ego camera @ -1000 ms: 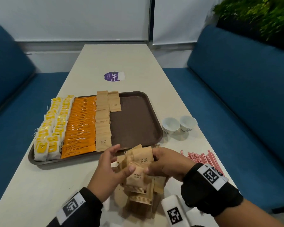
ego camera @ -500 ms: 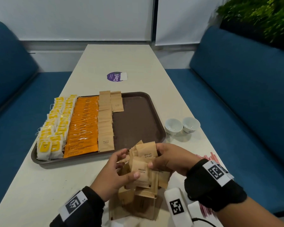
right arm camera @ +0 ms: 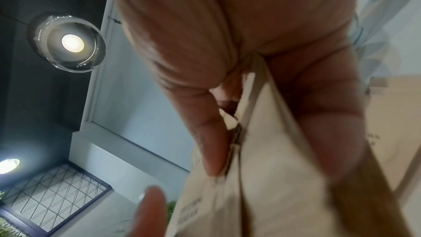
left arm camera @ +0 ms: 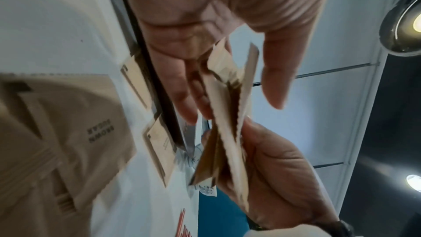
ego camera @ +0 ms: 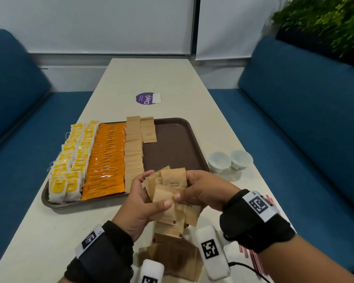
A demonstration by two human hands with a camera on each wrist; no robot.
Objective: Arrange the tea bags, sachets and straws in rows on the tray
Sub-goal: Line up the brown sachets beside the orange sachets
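Both hands hold a bundle of brown sugar sachets [ego camera: 173, 193] above the table, just in front of the brown tray [ego camera: 172, 152]. My left hand [ego camera: 145, 199] pinches the front sachet with its thumb; my right hand [ego camera: 200, 190] grips the stack from the right. The left wrist view shows the same sachets [left arm camera: 230, 114] edge-on between the fingers, and in the right wrist view the sachets [right arm camera: 262, 168] sit under my thumb. On the tray lie rows of yellow tea bags [ego camera: 70, 162], orange coffee sachets [ego camera: 106, 158] and brown sugar sachets [ego camera: 133, 148]. Red straws [ego camera: 253, 256] lie on the table at the right.
More loose brown sachets [ego camera: 172, 256] lie on the table under my hands. Two small white cups [ego camera: 229, 161] stand right of the tray. A purple sticker [ego camera: 147, 98] is further up the white table [ego camera: 39, 231]. Blue benches run along both sides.
The hands have lifted the sachet bundle a little toward the tray's front edge, the left thumb sliding over the front sachet. The tray's rows are unchanged.
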